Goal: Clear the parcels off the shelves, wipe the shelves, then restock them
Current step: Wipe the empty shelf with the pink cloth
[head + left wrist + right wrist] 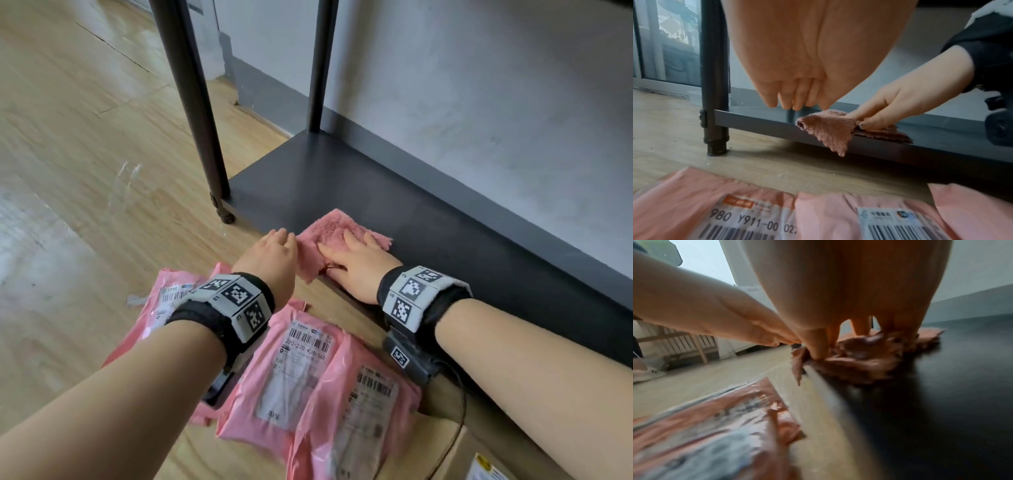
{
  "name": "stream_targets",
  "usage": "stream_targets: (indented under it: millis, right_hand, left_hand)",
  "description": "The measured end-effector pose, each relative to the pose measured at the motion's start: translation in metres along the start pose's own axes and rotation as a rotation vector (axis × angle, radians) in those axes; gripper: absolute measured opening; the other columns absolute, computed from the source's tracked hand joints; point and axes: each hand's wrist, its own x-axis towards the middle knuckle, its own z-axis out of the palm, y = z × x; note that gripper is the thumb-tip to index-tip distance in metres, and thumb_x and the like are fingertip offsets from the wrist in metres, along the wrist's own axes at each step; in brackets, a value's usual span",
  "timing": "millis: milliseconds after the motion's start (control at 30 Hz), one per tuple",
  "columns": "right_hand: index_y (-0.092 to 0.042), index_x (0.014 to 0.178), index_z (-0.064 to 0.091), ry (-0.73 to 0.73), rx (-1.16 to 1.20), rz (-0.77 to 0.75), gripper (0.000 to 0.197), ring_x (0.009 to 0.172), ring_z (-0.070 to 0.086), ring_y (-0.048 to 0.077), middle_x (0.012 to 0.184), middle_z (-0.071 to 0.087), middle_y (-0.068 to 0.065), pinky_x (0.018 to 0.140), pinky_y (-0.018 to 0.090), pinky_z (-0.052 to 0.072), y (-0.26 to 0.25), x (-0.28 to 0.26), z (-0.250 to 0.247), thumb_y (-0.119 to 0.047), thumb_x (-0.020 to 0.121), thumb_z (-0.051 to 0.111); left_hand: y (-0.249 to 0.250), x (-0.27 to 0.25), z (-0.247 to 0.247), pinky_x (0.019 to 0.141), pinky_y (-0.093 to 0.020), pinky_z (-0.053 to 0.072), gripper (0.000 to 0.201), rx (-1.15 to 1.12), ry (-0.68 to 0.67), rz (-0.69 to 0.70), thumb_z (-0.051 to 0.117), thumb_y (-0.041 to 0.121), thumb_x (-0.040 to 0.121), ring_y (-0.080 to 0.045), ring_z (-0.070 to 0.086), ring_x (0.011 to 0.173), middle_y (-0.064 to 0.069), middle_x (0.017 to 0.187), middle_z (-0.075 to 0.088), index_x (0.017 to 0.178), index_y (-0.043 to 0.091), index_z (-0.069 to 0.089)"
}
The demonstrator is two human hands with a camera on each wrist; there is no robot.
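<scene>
Bottom shelf (428,219) cleared; wiping is proceeding. Right hand (356,262) is pressing the cloth (329,228) flat at the shelf's front edge; left hand (270,253) is hovering beside it, relaxed, empty. Parcels (301,373) are lying on the floor; restocking outstanding.

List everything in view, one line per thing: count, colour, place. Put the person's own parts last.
cloth: one, pink, on the front edge of the bottom shelf, one corner hanging over the edge.
bottom shelf: one, dark grey, low above the floor, against the wall.
shelf posts: two visible, black, at the shelf's left end.
parcels: at least three, pink mailers with white labels, on the floor in front of the shelf.
cardboard box: one, brown, lower right, mostly out of frame.
floor: light wood.
wall: pale grey with darker skirting.
wristbands: two, black with marker tags.
left hand: at the cloth's left edge.
right hand: pressing flat on the cloth.
</scene>
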Motion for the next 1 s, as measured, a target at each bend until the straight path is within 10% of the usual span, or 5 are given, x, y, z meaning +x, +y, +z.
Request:
stream_targets:
  millis: [233,533,1000]
  right_hand:
    - [-0.015,0.142,0.034,0.095,-0.100,0.222,0.043,0.127,0.043,0.032,0.145,0.037,0.018,0.103,0.036,0.035,0.085,0.039,-0.054,-0.028,0.102,0.028]
    - [-0.025,0.149,0.018,0.179,-0.176,0.216,0.055,0.138,0.026,0.041,0.153,0.023,0.019,0.113,0.053,0.021,0.094,0.129,-0.068,-0.042,0.096,0.021]
    - [-0.019,0.151,0.004,0.037,-0.251,-0.179,0.053,0.145,0.000,0.030,0.157,0.001,0.018,0.116,0.042,-0.005,-0.007,-0.030,0.007,-0.025,0.103,0.026]
  left_hand:
    - [0.018,0.020,0.010,0.119,-0.033,0.014,0.066,0.173,-0.128,-0.015,0.031,-0.001,0.090,-0.025,0.004,0.146,-0.016,0.157,-0.001,0.148,-0.001,0.002]
    - [0.012,0.019,0.015,0.120,-0.030,0.007,0.070,0.184,-0.145,0.019,0.030,-0.002,0.089,-0.023,-0.006,0.146,-0.013,0.157,-0.012,0.148,0.003,-0.006]
    - [0.012,-0.040,0.003,0.113,-0.028,0.022,0.060,-0.042,-0.034,-0.084,0.037,-0.008,0.090,-0.018,0.022,0.143,-0.005,0.157,0.013,0.146,0.007,0.025]
